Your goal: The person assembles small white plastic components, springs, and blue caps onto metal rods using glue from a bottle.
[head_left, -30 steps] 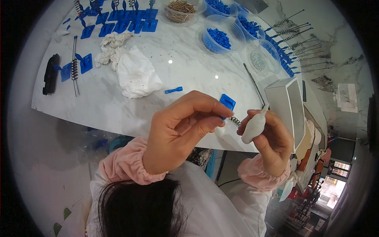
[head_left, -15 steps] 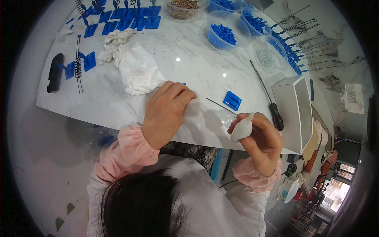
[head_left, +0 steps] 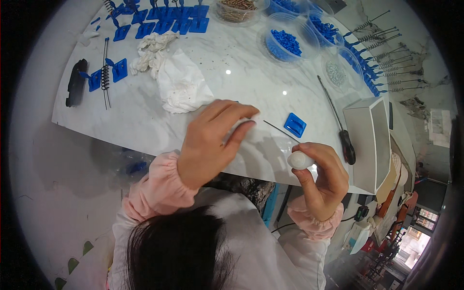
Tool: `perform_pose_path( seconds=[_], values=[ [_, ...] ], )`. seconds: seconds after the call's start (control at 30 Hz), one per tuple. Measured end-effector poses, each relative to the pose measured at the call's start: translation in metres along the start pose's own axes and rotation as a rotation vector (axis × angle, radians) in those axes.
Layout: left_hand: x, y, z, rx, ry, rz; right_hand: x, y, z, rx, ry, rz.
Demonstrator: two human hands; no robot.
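In my right hand [head_left: 325, 175] is a small white squeeze bottle [head_left: 299, 160], gripped between thumb and fingers, its rounded end facing up toward me. A thin dark rod [head_left: 280, 130] runs from near its fingertips over the tabletop; whether the hand touches it I cannot tell. My left hand [head_left: 215, 137] is raised over the table, thumb and forefinger drawn together in a pinch. Something small and pale seems to show at those fingertips, too faint to name. Beyond the rod lies a blue square base [head_left: 295, 125].
Crumpled white tissue [head_left: 183, 84] lies beyond my left hand. Tubs of blue parts [head_left: 285, 43] and brass-coloured pieces [head_left: 237, 9] stand at the back. A black-handled screwdriver [head_left: 346, 145] and a white open box [head_left: 369, 145] are at right. Coil-spring assemblies on blue bases [head_left: 159, 24] stand far left.
My left hand has lifted from the table and moved right, thumb now showing. The bottle has tipped so its rounded end faces up. The whole view has shifted slightly.
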State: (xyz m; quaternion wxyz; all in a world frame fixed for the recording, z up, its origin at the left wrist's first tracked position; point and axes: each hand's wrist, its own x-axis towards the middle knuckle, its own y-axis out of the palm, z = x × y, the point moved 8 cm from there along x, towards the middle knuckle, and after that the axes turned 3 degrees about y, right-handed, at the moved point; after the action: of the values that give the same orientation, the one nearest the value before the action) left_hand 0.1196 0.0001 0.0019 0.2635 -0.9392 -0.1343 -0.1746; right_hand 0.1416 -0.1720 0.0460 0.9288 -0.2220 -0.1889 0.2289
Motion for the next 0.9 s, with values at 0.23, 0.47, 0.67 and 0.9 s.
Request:
perform_pose_path(
  seconds=[0.23,0.47,0.67,0.9],
  values=[
    [-0.004,-0.017,-0.032,-0.628,-0.091,0.158,-0.004,0.006,0.001,0.003,-0.050,0.052],
    [-0.005,-0.019,-0.041,-0.653,-0.036,0.126,-0.004,0.010,0.004,0.041,-0.044,-0.013],
    [-0.007,-0.017,-0.040,-0.674,-0.059,0.140,-0.007,0.013,-0.001,0.069,-0.036,-0.041],
    [-0.006,-0.012,-0.046,-0.721,-0.024,0.150,-0.011,0.007,-0.001,0.067,-0.089,-0.074]
  ],
)
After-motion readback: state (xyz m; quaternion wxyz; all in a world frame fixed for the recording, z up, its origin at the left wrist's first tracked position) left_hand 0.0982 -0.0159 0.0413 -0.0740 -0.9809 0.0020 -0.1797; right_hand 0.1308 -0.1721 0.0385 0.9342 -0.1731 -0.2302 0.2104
